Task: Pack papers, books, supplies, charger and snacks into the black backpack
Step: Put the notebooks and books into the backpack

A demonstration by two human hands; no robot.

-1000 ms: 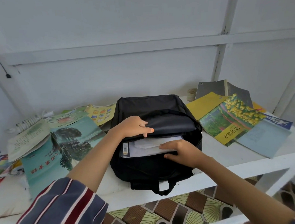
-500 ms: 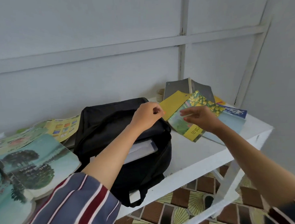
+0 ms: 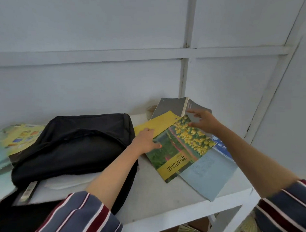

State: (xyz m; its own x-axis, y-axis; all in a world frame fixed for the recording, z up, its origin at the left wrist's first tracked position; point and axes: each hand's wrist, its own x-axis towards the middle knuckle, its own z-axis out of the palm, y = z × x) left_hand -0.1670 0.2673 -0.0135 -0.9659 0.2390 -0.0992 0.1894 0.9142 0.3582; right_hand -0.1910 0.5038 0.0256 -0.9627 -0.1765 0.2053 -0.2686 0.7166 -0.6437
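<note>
Your left grip pinches the left edge of the flower-cover book, thumb on top. Your right grip is spread, thumb touching its far corner. That book lies on the tabletop over a yellow folder, beside the black backpack, which lies open with white papers inside. Half a second ago your left grip was on the backpack.

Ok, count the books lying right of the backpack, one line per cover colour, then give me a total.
Grey book: 1
Plain yellow book: 1
Flower-photo book: 1
Pale blue book: 1
Dark blue and white book: 1
Total: 5 in view
</note>
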